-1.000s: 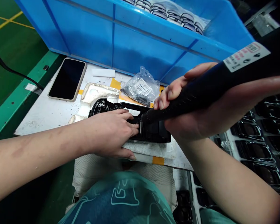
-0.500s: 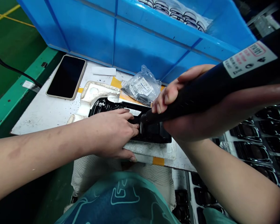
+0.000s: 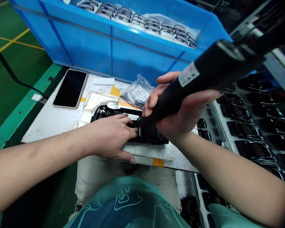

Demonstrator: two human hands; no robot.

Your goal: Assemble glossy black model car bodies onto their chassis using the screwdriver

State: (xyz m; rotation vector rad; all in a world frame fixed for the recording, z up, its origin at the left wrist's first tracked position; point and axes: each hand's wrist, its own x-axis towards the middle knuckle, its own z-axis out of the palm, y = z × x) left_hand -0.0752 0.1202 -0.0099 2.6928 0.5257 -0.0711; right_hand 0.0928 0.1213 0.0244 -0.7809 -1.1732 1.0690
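Note:
A black plastic part (image 3: 149,134) lies in a white moulded fixture (image 3: 97,98) on the white worktop (image 3: 54,118). My left hand (image 3: 111,136) lies flat on the part, fingers stretched out and pressing it down. My right hand (image 3: 180,114) is wrapped round a black electric screwdriver (image 3: 204,74) with a white label. The tool slants down to the left, and its tip meets the part right beside my left fingertips.
A big blue crate (image 3: 123,47) with bagged parts stands at the back. A phone (image 3: 70,88) lies at the left of the worktop, and a clear bag of small parts (image 3: 136,93) behind the fixture. Trays of black parts (image 3: 251,126) fill the right side.
The view has shifted, so the crate's contents show more. The screwdriver now stands steeper in my right hand. My left hand still presses the part.

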